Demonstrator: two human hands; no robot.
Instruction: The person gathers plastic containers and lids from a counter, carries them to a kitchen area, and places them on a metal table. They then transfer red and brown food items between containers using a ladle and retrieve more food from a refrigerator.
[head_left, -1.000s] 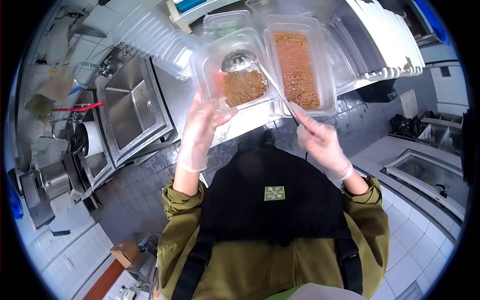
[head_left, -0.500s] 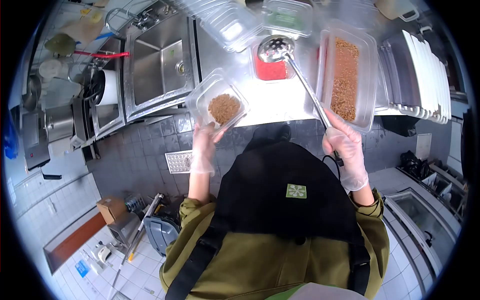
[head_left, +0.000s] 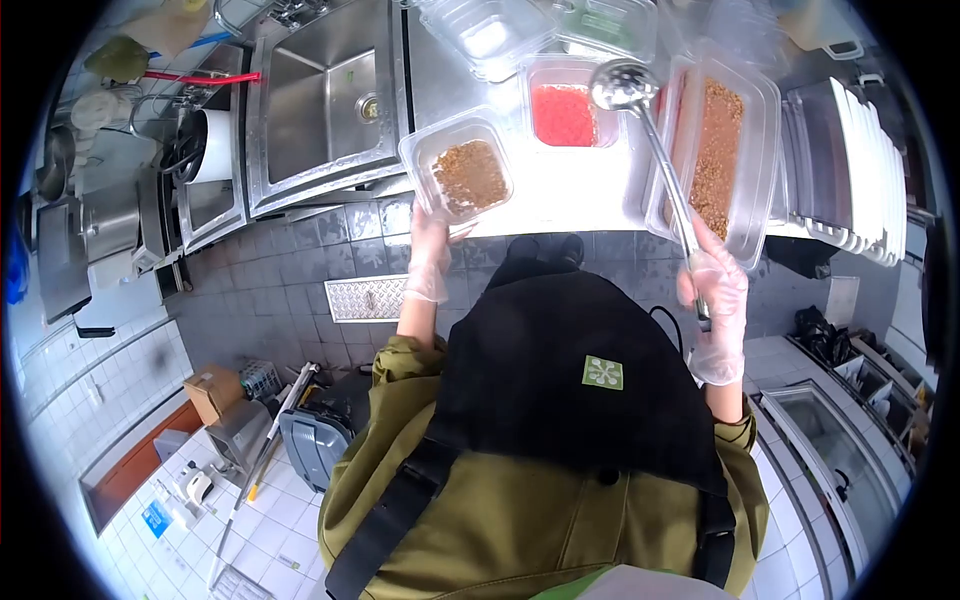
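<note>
My gloved left hand (head_left: 430, 252) grips the near edge of a clear plastic container (head_left: 408, 150) with brown, grainy food (head_left: 470, 176) spread over its bottom. In my gloved right hand (head_left: 716, 285) is the handle of a metal skimmer (head_left: 672, 180). The perforated bowl of the skimmer hangs between a clear container of red food (head_left: 565, 115) and a long clear tub (head_left: 765, 170). Brown grains in reddish-brown liquid fill part of that tub. No food shows clearly in the skimmer bowl.
To the left is a steel sink (head_left: 320, 115). Empty clear containers (head_left: 490, 35) lie at the back of the counter, beside one with something green (head_left: 600, 28). White lids or boards (head_left: 850, 160) stand in a row at the right. A floor drain grate (head_left: 365, 299) lies below.
The left container now looks more level, and its food has spread from a heap across the bottom. The skimmer bowl has moved off the red food towards the long tub. The view has shifted slightly.
</note>
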